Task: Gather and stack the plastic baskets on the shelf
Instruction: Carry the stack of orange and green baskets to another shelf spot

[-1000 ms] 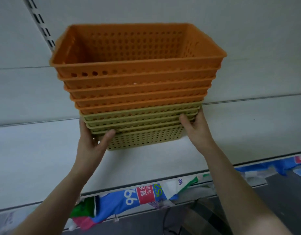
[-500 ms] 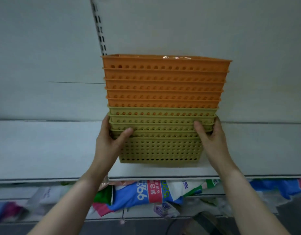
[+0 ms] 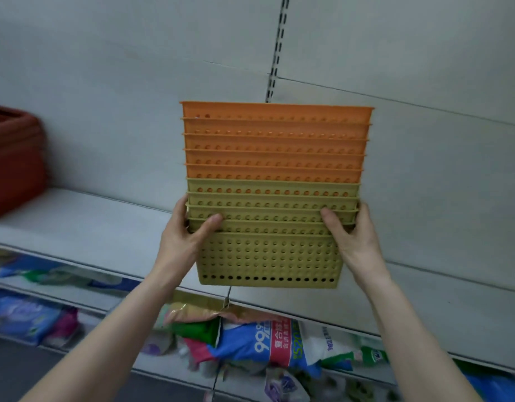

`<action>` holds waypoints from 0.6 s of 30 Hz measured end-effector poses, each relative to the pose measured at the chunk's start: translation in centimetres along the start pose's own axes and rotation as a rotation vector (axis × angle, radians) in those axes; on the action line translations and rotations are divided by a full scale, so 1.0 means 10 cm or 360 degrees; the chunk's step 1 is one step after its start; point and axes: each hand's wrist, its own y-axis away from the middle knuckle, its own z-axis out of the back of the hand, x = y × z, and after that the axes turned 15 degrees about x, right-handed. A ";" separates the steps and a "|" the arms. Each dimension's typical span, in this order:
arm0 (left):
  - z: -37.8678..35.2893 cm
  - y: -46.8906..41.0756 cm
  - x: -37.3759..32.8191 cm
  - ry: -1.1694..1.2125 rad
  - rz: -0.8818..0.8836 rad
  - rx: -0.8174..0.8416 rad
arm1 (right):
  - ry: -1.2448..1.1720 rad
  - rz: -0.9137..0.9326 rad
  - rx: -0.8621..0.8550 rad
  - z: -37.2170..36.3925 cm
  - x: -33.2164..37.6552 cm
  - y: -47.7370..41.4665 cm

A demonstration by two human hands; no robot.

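Note:
A nested stack of perforated plastic baskets (image 3: 269,256) hangs in the air in front of the white shelf (image 3: 85,227). Several olive-green baskets form the lower part, with several orange baskets (image 3: 275,146) nested on top. My left hand (image 3: 186,239) grips the stack's left side at the green rims, thumb across the front. On the right side, my right hand (image 3: 353,239) holds the same rims. The stack's bottom edge sits in front of the shelf's front lip, so I cannot tell whether it touches the shelf.
A stack of dark red baskets (image 3: 14,158) stands on the shelf at the far left. A slotted upright (image 3: 276,50) runs up the back wall. Colourful packaged bags (image 3: 268,340) fill the lower shelf below.
The view has swung left, so the red baskets now show at the left. The stack held in both hands has shifted leftward along the shelf and is seen more side-on.

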 end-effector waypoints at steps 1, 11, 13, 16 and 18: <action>0.13 0.04 -0.02 -0.0012 -0.0005 -0.0036 | 0.0000 0.0023 0.0029 -0.10 0.09 -0.03; 1.93 0.42 -0.24 -0.0130 -0.0077 -0.0348 | -0.0027 0.0213 0.0306 -1.69 1.00 -0.37; 2.38 0.52 -0.28 -0.0192 -0.0066 -0.0424 | -0.0075 0.0240 0.0363 -2.11 1.19 -0.43; 3.07 0.67 -0.34 -0.0270 -0.0072 -0.0534 | -0.0158 0.0275 0.0464 -2.78 1.49 -0.50; 3.49 0.77 -0.39 -0.0316 -0.0095 -0.0610 | -0.0193 0.0309 0.0516 -3.20 1.70 -0.55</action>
